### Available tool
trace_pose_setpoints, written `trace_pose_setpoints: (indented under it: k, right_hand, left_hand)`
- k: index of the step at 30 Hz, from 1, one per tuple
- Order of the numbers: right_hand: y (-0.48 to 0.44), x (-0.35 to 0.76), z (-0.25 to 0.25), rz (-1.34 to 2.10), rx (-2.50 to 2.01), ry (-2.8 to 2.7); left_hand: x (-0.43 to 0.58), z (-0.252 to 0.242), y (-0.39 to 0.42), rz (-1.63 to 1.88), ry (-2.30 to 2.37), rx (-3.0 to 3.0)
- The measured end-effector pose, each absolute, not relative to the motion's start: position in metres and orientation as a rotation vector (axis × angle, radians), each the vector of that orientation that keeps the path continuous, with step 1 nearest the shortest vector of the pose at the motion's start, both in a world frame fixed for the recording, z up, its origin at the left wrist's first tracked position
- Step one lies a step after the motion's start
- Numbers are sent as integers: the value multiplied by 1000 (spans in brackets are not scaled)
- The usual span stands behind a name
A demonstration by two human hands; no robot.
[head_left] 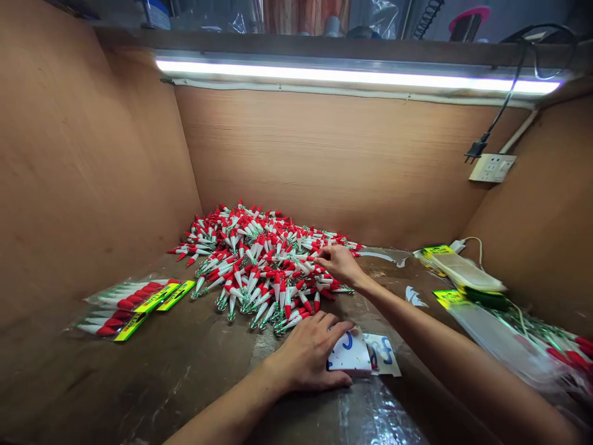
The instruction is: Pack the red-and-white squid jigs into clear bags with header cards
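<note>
A big heap of red-and-white fishing lures (259, 259) with green tails lies at the back of the brown bench. My right hand (340, 262) reaches into the heap's right side, fingers pinched together among the lures. My left hand (310, 357) rests near the front, its fingers curled over a small white card (352, 353) with blue marks. A second such card (384, 353) lies just right of it.
Two filled clear packets with yellow header labels (132, 303) lie at the left. Empty packets and yellow headers (463, 275) are stacked at the right, with more lures (567, 352) further right. Wooden walls enclose the bench; a socket (492, 167) is on the right wall.
</note>
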State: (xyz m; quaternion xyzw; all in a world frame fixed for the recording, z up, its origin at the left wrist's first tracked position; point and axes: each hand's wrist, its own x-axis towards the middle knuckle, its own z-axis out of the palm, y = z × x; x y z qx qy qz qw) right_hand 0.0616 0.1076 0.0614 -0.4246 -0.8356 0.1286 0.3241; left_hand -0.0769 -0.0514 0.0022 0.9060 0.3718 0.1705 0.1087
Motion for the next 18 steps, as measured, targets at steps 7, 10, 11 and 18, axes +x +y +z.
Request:
trace_pose_setpoints:
  k: [7,10,11,18]
  right_hand:
    - [94,95,43,216,-1064,-1932]
    - [92,106,42,187,-1066,-1837]
    - [91,111,43,179,-1067,-1812]
    - [80,185,41,165,-1168,-1575]
  left_hand:
    - [-75,1,-51,508,1079,2641]
    - [-75,1,-51,488,1081,2643]
    - [-75,1,-51,480,1083,2644]
    - [-76,-3,-48,497,1079,2622]
